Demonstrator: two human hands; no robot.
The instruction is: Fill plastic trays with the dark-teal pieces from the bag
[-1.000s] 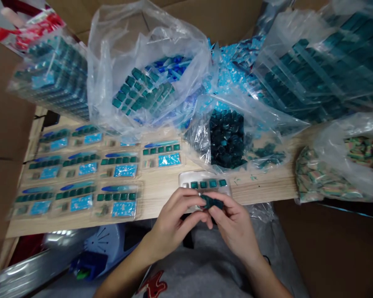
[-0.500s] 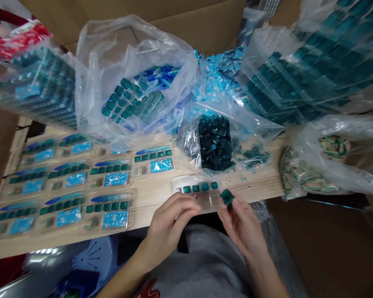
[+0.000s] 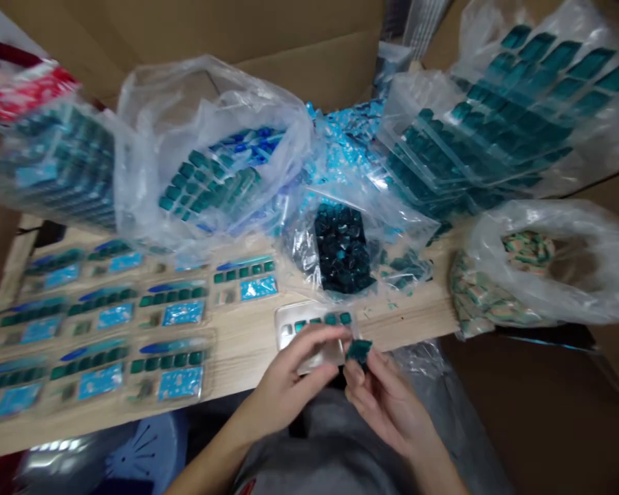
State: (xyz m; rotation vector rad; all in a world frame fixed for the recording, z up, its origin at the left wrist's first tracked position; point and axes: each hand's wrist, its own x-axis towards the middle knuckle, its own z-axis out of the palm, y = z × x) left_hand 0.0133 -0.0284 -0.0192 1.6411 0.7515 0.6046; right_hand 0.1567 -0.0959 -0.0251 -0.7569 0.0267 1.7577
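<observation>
My right hand (image 3: 384, 399) pinches a small dark teal square piece (image 3: 359, 350) at its fingertips, just in front of a clear blister tray (image 3: 287, 328) that has a row of teal pieces in its top slots. My left hand (image 3: 294, 381) rests at the tray's near edge, fingers curled towards the piece; whether it grips anything is unclear. Just behind the tray lies an open plastic bag of loose dark teal pieces (image 3: 342, 249).
Filled blister packs (image 3: 172, 349) lie in rows on the wooden board (image 3: 247, 364) to the left. Plastic bags of stacked teal trays (image 3: 495, 130) and packs (image 3: 211, 179) crowd the back. A bag of striped items (image 3: 500, 289) sits right. Cardboard walls surround everything.
My hands parted, then came close again, the right one keeping the teal piece. The view tilted, shifting everything left and down.
</observation>
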